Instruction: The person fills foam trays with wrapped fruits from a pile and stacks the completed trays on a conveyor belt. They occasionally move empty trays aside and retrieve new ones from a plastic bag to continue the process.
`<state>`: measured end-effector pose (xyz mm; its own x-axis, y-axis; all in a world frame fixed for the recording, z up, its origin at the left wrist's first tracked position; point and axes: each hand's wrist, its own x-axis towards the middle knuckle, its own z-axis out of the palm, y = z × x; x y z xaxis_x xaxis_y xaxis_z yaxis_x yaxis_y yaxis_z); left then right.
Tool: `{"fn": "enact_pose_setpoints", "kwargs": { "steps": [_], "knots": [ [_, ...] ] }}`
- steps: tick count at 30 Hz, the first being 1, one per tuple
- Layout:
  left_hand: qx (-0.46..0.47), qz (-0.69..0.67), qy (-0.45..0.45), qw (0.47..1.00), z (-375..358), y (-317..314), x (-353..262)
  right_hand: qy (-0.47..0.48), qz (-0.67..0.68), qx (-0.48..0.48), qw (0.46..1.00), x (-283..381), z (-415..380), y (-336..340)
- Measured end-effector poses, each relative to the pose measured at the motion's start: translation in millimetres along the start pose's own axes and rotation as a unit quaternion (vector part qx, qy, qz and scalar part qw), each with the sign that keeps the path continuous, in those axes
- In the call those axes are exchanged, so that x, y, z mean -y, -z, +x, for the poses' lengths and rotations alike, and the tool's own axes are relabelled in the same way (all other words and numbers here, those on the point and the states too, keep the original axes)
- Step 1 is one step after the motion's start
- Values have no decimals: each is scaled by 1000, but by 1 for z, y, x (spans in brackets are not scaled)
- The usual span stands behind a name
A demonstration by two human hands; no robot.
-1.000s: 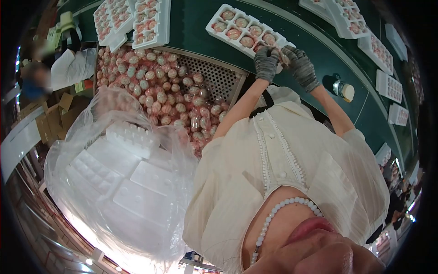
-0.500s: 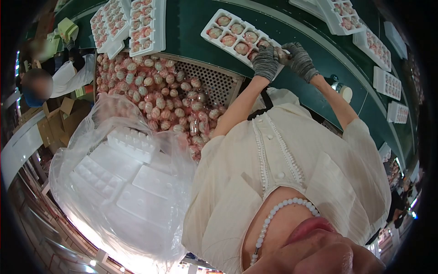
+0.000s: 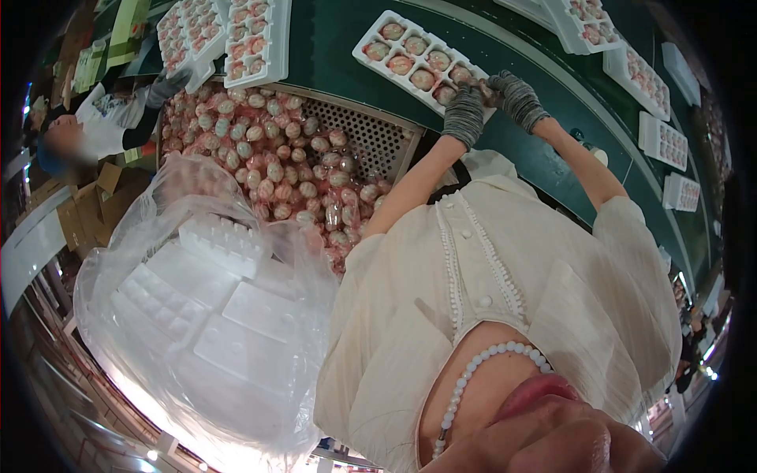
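Note:
A white foam tray [image 3: 388, 69] lies aslant on the green table, with plastic-wrapped eggs [image 3: 400, 65] sitting in its compartments. My left hand [image 3: 464, 118], in a grey knit glove, is closed at the near right end of this tray and covers part of it. Beside it my right hand [image 3: 516, 102], gloved alike, has its fingers bent in against the left fingertips. Between the two hands is a wrapped egg [image 3: 490, 96], partly hidden by the gloves; both hands appear to grip it.
A metal bin with a perforated floor [image 3: 378, 142] holds a heap of wrapped eggs [image 3: 272, 169]. Left of me, a clear bag [image 3: 102, 315] contains white foam trays. Filled trays [image 3: 256, 71] stand at the back left and along the right. A co-worker's gloved hand [image 3: 169, 85] reaches to the left trays.
My hands stay at the tray end, shifted only slightly, with the egg still between them. The co-worker at left has leaned in, and a hand now reaches the left trays.

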<state>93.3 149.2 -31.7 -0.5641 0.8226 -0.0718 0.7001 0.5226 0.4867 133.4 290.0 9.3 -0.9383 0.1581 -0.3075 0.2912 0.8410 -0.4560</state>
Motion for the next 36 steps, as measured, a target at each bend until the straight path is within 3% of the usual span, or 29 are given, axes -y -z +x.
{"fn": "enact_pose_setpoints", "kwargs": {
  "steps": [3, 7, 9, 12, 16, 18, 19, 20, 22, 23, 24, 25, 27, 28, 30, 32, 34, 36],
  "knots": [
    [-23, -39, 38, 998, -3, 8, -11, 2, -44, -22, 999, 5, -2, 2],
    [-51, -120, 24, 991, -7, -5, 4, 22, -67, -43, 997, 4, 2, -7],
    [-59, -141, 7, 988, -7, -3, 6, -1, -81, 45, 996, 5, 12, -4],
    [-47, -68, -28, 996, -6, -25, 7, -12, -176, 52, 983, 4, 21, -22],
    [-88, -52, -32, 994, 2, -13, 5, 59, -135, 0, 989, -4, 19, -22],
    [-51, -221, -35, 973, -1, -1, 14, 45, -63, 16, 997, 3, 14, -17],
    [-178, -285, -35, 941, -7, -10, 21, 30, -74, 44, 996, 10, 15, -14],
    [-191, -280, -14, 941, -20, 2, 31, 14, -87, 72, 993, 17, 17, -10],
    [-294, -361, 37, 884, -46, 22, 44, 17, -103, 67, 992, 12, 19, -19],
    [-378, -255, 53, 888, -63, 15, 64, 13, -89, 92, 992, -7, 29, -30],
    [-292, -327, 110, 892, -78, 28, 78, 15, -83, 100, 991, -2, 28, -33],
    [-337, -437, 219, 804, -99, 11, 94, 1, -128, 99, 987, 5, 25, -26],
    [-339, -188, 299, 872, -137, -4, 144, -6, -150, 74, 986, 13, 22, -15],
    [-268, -157, 380, 871, -154, -12, 161, -5, -156, 75, 985, 9, 23, -13],
    [-196, -127, 458, 858, -176, -19, 191, 10, -142, 93, 985, 2, 29, -14],
    [-168, -110, 523, 828, -191, -18, 214, 1, -136, 88, 987, 12, 32, -11],
    [-181, -91, 501, 842, -186, -2, 213, -8, -130, 83, 988, 23, 38, -13],
    [-69, -67, 528, 844, -174, 2, 222, 1, -112, 24, 993, 37, 45, -16]
  ]
}}
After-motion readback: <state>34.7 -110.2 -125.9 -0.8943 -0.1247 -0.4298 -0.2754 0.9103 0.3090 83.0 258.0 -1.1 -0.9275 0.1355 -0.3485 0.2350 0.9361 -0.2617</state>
